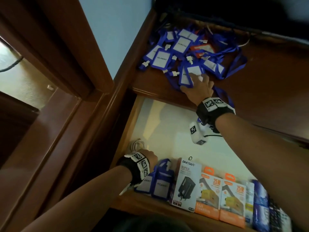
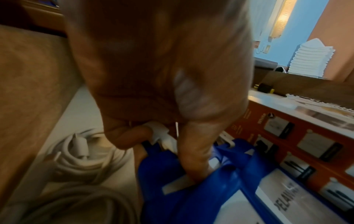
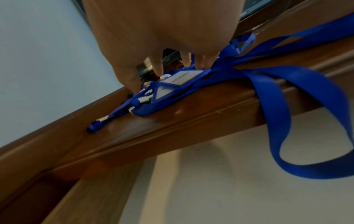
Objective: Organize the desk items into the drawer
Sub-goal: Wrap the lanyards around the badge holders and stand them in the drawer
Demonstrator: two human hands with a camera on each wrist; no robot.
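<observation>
A heap of blue badge holders (image 1: 180, 46) with lanyards lies on the brown desk (image 1: 267, 81). My right hand (image 1: 192, 82) (image 3: 166, 77) reaches onto its near edge, thumb and fingers curled round one blue badge holder (image 1: 185, 77) (image 3: 180, 78). A lanyard loop (image 3: 277, 121) hangs over the desk edge above the open drawer (image 1: 167, 131). In the drawer's near left corner my left hand (image 1: 150, 155) (image 2: 159, 151) curls down onto standing blue badge holders (image 1: 161, 181) (image 2: 201, 197), thumb and finger on either side of a white clip (image 2: 160, 132).
A grey charger box (image 1: 187, 183), two orange boxes (image 1: 207, 195) and blue packets (image 1: 260, 206) line the drawer's near wall. A coiled white cable (image 1: 137, 144) (image 2: 76, 156) sits in the left corner. A red badge holder (image 1: 204, 49) lies in the heap. A wooden door frame (image 1: 66, 64) stands left.
</observation>
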